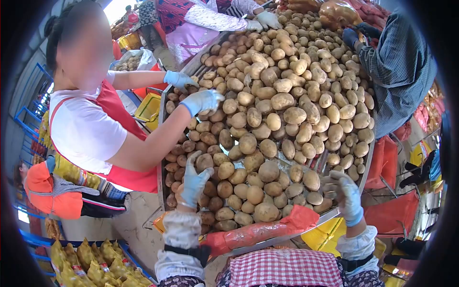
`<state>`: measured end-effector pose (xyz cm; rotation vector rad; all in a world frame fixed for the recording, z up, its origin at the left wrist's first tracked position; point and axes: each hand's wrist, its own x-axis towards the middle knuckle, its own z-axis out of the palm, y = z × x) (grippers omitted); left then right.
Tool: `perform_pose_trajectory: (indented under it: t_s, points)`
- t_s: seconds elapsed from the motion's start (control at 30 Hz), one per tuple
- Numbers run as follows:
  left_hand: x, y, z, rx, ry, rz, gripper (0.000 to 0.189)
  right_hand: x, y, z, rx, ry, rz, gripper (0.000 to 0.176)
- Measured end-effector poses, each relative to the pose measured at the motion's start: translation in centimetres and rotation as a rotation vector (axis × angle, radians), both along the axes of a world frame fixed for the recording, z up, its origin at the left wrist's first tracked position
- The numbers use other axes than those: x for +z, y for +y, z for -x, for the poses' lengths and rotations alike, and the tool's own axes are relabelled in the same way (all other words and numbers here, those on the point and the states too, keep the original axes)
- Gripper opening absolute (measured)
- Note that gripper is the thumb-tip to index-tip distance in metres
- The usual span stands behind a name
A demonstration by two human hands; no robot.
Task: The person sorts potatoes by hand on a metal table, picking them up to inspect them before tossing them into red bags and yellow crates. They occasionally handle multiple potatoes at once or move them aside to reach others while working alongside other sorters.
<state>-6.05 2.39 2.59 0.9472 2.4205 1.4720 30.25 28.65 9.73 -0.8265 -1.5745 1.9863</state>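
My left hand (193,185), in a light blue glove, is at the near left of a broad heap of potatoes (282,101). Its thumb and fingers curve around a dark brown potato (204,161). At the near right edge of the sorting table, my right hand (348,197) is raised beside the heap in a similar glove with soiled fingertips. Its fingers are bent and apart, with nothing visible between them; the nearest potato is a pale one (311,181) to its left.
Red padding (267,230) covers the near edge of the metal table. A person in a red apron (125,119) reaches into the potatoes from the left; others work at the far side and right. Red crates (392,210) flank the right; filled yellow bags (91,263) stand lower left.
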Motion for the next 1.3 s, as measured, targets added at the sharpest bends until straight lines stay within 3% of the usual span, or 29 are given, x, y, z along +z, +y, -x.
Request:
perform_pose_trajectory:
  t_s: [0.03,0.07,0.1,0.17,0.23,0.3,0.33,0.5,0.53,0.6,0.67,0.7,0.8,0.9,0.97,1.03,1.07,1.1,1.17,1.2,1.23,1.3]
  points:
    - [2.9,0.2,-2.6,-0.028,-0.283,-0.212,0.068,0.5,-0.9,1.1,0.108,-0.04,-0.011,0.047]
    - [4.8,0.5,-4.7,-0.054,-0.569,-0.425,0.067,0.6,-1.6,2.3,0.274,-0.124,-0.203,0.043]
    - [5.0,0.6,-5.8,-0.06,-0.581,-0.429,0.067,1.8,-2.7,4.0,0.32,-0.159,0.011,0.042]
    - [5.1,1.2,-7.7,-0.135,-0.682,-0.505,0.068,2.8,-4.5,7.5,0.513,-0.087,0.113,0.056]
    - [5.3,2.5,-9.8,-0.127,-0.652,-0.542,0.069,3.1,-7.3,10.3,0.592,0.046,0.093,0.071]
    - [5.3,3.1,-11.1,-0.193,0.19,-0.19,0.069,1.1,-9.3,12.3,0.591,0.111,0.043,0.078]
    - [5.8,3.7,-11.9,-0.191,0.35,-0.126,0.067,0.5,-10.0,13.1,0.547,0.189,0.058,0.079]
    - [4.9,4.0,-14.2,-0.106,0.471,-0.174,0.069,-0.9,-11.1,13.7,0.389,0.243,-0.022,0.062]
    - [4.9,3.9,-14.5,-0.106,0.442,-0.181,0.07,-0.8,-11.7,13.4,0.277,0.226,-0.012,0.035]
    - [4.7,3.8,-14.9,-0.11,0.409,-0.192,0.071,-0.8,-11.0,13.6,0.223,0.167,-0.085,0.03]
    - [4.3,3.9,-15.4,-0.214,0.395,-0.151,0.074,-0.9,-10.1,13.5,0.114,0.047,-0.23,0.05]
    - [4.3,4.0,-15.4,-0.221,0.391,-0.156,0.074,-0.8,-10.0,13.3,0.107,0.043,-0.233,0.05]
    - [5.0,4.1,-15.2,-0.216,0.338,-0.158,0.074,-0.7,-9.7,12.8,0.162,0.106,0.088,0.042]
    - [4.2,4.5,-15.4,-0.142,0.402,-0.131,0.07,-0.5,-11.5,12.5,0.212,0.149,-0.094,0.046]
    - [4.1,4.2,-15.7,-0.217,0.361,-0.067,0.066,-3.0,-11.0,12.4,0.194,0.142,-0.117,0.054]
    - [3.6,3.5,-15.4,-0.285,0.084,-0.18,0.064,-5.2,-8.4,11.2,0.194,0.328,0.642,0.051]
    - [2.6,3.4,-14.2,-0.233,0.339,-0.195,0.062,-4.9,-7.2,10.6,0.198,0.323,0.851,0.054]
    - [1.9,2.8,-13.2,-0.16,0.326,-0.037,0.066,-4.8,-6.8,10.6,0.191,0.322,0.849,0.054]
    - [-0.5,0.9,-11.8,-0.161,0.524,0.425,0.076,-4.6,-6.2,10.4,0.483,0.543,1.006,0.057]
    - [-1.8,0.0,-11.1,-0.167,0.522,0.42,0.076,-4.2,-5.9,10.3,0.394,0.368,1.126,0.063]
    - [-3.0,-0.9,-10.5,-0.198,0.55,0.538,0.079,-3.1,-5.8,10.6,0.389,0.365,1.125,0.063]
    - [-3.6,-1.1,-10.2,-0.237,0.58,0.656,0.082,-1.1,-6.2,11.7,-0.017,0.078,1.149,0.06]
